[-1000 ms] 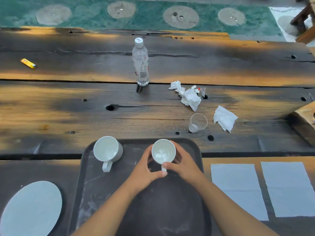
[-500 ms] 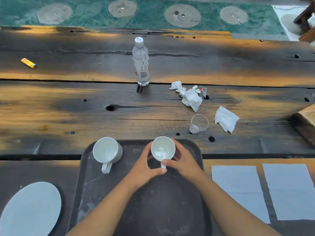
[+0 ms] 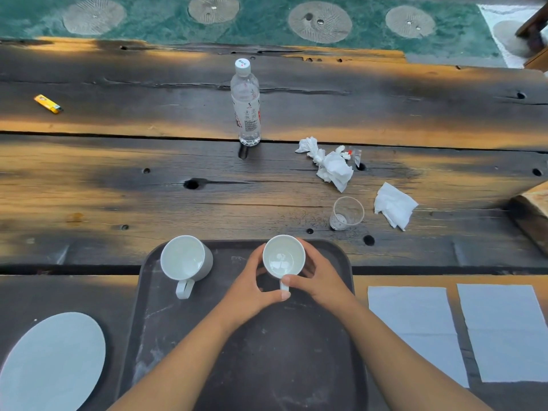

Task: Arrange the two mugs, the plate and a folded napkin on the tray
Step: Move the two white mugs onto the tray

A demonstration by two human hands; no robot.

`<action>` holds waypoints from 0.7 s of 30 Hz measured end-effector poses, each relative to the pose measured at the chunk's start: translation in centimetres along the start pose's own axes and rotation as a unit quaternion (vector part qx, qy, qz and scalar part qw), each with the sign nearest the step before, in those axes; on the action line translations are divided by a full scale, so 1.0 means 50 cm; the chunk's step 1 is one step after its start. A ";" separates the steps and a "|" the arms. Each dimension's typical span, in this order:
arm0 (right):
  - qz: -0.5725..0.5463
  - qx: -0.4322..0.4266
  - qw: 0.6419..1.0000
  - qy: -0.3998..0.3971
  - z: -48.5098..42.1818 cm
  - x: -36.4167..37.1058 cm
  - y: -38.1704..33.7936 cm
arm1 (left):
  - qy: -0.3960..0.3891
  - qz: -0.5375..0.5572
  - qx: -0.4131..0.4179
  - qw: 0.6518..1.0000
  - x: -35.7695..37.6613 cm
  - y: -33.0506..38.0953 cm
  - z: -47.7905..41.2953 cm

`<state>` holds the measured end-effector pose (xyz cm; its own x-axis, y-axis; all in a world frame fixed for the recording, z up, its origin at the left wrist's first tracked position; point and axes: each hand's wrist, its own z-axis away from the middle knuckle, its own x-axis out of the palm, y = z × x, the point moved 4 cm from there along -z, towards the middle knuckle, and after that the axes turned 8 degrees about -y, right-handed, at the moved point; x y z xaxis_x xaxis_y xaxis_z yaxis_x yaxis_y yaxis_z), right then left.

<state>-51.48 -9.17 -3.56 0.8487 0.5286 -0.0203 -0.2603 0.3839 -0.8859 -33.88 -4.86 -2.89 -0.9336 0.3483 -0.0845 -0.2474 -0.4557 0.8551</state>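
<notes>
A dark tray (image 3: 225, 360) lies at the table's near edge. Two white mugs stand at its far side, handles toward me. The left mug (image 3: 184, 261) stands free. The right mug (image 3: 283, 256) is cupped from both sides: my left hand (image 3: 252, 289) wraps its left side with the thumb by the handle, and my right hand (image 3: 318, 277) wraps its right side. A white plate (image 3: 53, 363) rests on the table left of the tray. Two flat white napkins (image 3: 415, 324) (image 3: 504, 330) lie to the right of the tray.
A water bottle (image 3: 246, 105) stands at mid-table. Crumpled tissues (image 3: 332, 164) (image 3: 394, 204) and a clear plastic cup (image 3: 346, 213) lie beyond the tray on the right. A yellow lighter (image 3: 47, 103) sits far left. A wooden block (image 3: 533, 212) juts in at the right edge.
Both hands stay cupped around the right mug, which has barely shifted on the tray. The view has drifted slightly.
</notes>
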 end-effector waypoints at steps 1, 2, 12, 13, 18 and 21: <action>0.005 -0.001 1.000 -0.001 -0.001 -0.001 0.000 | -0.001 0.001 -0.001 1.000 0.000 -0.001 -0.001; 0.008 -0.003 1.000 -0.003 -0.001 -0.001 0.000 | -0.002 0.001 -0.002 1.000 0.000 -0.002 -0.002; 0.006 0.036 0.999 -0.001 0.018 -0.002 -0.009 | -0.015 -0.036 -0.019 0.999 0.007 0.000 0.017; 0.003 0.049 0.999 0.012 0.028 -0.002 -0.006 | -0.017 -0.041 -0.026 0.999 0.008 -0.004 0.025; 0.028 0.103 0.992 0.061 0.098 0.012 0.014 | -0.015 -0.120 -0.066 0.990 0.009 -0.032 0.083; 0.067 0.109 0.990 0.053 0.134 0.038 0.017 | -0.012 -0.172 -0.069 0.983 0.011 -0.038 0.120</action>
<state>-53.20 -2.77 -1.24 0.8399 0.5084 -0.1897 -0.4578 0.4760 -0.7509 -32.36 1.12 -1.50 -0.7821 0.5199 -0.3435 -0.5823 -0.4136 0.6999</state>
